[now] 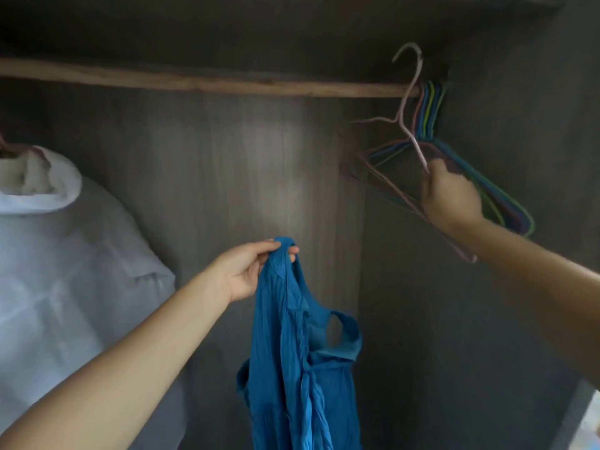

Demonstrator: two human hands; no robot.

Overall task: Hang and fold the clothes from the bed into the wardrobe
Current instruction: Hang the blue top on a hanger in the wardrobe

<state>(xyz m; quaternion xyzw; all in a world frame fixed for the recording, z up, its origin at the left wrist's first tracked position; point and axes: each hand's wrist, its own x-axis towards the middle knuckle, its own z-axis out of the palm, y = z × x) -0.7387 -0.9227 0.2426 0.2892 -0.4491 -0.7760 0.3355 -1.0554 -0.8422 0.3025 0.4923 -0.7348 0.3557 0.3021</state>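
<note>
Blue garment [302, 352], hanging lengthwise, strap up.
Left hand [250, 271] pinches its strap; right hand [449, 196] grips pink hanger [410, 102], hook uppermost, by rail [201, 81].

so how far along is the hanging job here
Done: a white garment already hangs at the left of the rail. In hand: the left hand holds a blue dress by its strap, and the right hand holds a pink hanger lifted off the rail. Left: put the dress on it and hang it.
</note>
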